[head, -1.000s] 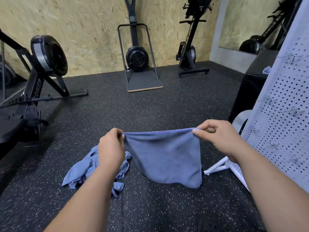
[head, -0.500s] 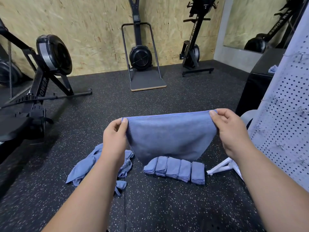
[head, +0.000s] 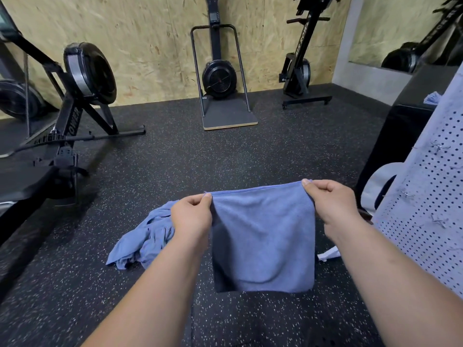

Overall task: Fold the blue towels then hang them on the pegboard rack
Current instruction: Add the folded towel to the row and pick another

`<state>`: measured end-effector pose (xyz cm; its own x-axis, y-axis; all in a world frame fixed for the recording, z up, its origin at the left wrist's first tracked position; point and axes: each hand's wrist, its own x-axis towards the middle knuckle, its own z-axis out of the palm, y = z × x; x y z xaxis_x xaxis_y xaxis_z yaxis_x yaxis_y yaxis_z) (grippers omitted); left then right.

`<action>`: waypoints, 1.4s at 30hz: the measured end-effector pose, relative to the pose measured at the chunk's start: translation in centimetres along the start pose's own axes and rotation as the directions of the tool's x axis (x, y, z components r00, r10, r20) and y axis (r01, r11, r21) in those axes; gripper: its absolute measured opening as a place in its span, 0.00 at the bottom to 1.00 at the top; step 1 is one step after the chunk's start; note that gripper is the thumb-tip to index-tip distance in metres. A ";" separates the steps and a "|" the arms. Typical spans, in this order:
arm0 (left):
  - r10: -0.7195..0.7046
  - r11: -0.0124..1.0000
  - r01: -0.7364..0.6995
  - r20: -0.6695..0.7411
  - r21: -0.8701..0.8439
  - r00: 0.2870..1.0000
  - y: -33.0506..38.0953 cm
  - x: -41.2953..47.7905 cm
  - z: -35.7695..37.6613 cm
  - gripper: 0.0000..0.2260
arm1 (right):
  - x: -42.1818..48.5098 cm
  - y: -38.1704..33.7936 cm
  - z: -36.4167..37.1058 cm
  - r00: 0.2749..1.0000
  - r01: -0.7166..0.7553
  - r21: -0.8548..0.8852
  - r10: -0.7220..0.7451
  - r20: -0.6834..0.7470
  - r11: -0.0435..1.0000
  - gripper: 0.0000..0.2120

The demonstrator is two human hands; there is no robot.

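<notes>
1. Underfoot, across the whole room: black speckled floor (head: 175,171). A rowing machine (head: 82,83) stands at far left, well apart from the work.
2. Right edge of view: white pegboard rack (head: 431,201), perforated panel, only its left portion showing. It is the destination for the folded pieces.
3. Front and centre, held in the air above the floor: blue towel (head: 263,236). It hangs as a rough square, and a darker layer at its left and bottom-left suggests it is already doubled. Judged step: folding, partly made; hanging not yet begun for this piece.
4. Just left of it, on the floor: heap of blue towels (head: 142,239), crumpled and unfolded, partly hidden behind the left wrist. Judged: a good share of the task remains.
5. Left hand (head: 191,214): thumb and forefinger pinch the towel's top left corner. Right hand (head: 330,204): pinches the top right corner, slightly higher. The hands are apart, with the top hem stretched between them.
6. Hooks (head: 438,147): small metal pegs scattered over the rack.
   - Next move, as a judgement: bring the two corners together to halve the towel again, keeping the edges aligned so that the layers do not slip.
   - The folded piece then goes rightward to a hook.
</notes>
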<state>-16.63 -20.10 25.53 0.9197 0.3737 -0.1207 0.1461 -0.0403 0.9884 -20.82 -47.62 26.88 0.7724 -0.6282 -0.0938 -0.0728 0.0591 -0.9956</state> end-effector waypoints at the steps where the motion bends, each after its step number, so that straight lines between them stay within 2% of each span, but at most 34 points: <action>1: 0.013 1.000 -0.013 -0.003 0.005 1.000 0.0 -0.2 0.3 0.07 | -0.2 -0.1 0.6 1.000 0.011 -0.024 -0.011 0.017 1.000 0.09; 6: 0.085 0.995 -0.088 0.063 0.042 0.994 0.1 -1.8 2.4 0.07 | -1.5 0.1 3.4 0.993 0.071 -0.107 -0.060 0.104 0.992 0.08; 11: 0.150 0.984 -0.159 0.109 0.074 0.983 0.7 -3.7 3.7 0.03 | -3.0 0.4 5.8 0.970 0.122 -0.143 -0.087 0.227 0.982 0.03; 17: 0.182 0.974 -0.203 0.188 0.102 0.965 1.1 -4.3 3.9 0.02 | -4.9 -0.1 6.8 0.925 0.293 -0.230 -0.215 0.312 0.928 0.03; 22: 0.161 0.984 -0.173 0.218 0.041 0.963 1.4 -4.5 3.6 0.02 | -5.6 -0.6 7.0 0.901 0.388 -0.300 -0.289 0.325 0.872 0.03; 25: 0.113 0.993 -0.113 0.247 -0.018 0.962 1.6 -4.7 3.1 0.01 | -6.1 -0.6 6.9 0.875 0.451 -0.342 -0.334 0.351 0.824 0.03; 30: 0.045 0.987 0.004 0.305 -0.159 0.951 1.8 -5.1 2.8 0.04 | -7.3 -0.3 7.3 0.814 0.575 -0.400 -0.451 0.366 0.714 0.07; 34: 0.048 0.977 0.038 0.390 -0.208 0.920 2.3 -5.2 2.5 0.09 | -7.9 -0.3 7.5 0.802 0.585 -0.343 -0.464 0.375 0.734 0.10; 38: 0.069 0.958 0.085 0.508 -0.274 0.858 3.6 -5.7 1.5 0.13 | -7.1 -0.8 7.1 0.822 0.563 -0.350 -0.465 0.330 0.748 0.10; 41: 0.089 0.965 0.055 0.521 -0.255 0.849 3.9 -5.1 1.1 0.11 | -5.7 -1.1 6.7 0.846 0.517 -0.344 -0.407 0.345 0.784 0.06; 42: 0.116 0.981 -0.021 0.491 -0.194 0.864 3.7 -4.7 0.9 0.10 | -5.3 -1.1 6.5 0.853 0.505 -0.355 -0.391 0.346 0.787 0.05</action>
<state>-20.02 -22.86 29.63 0.9900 -0.1367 -0.0349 0.0532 0.1324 0.9898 -20.72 -39.30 28.49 0.9053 -0.2909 0.3094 0.1085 -0.5459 -0.8308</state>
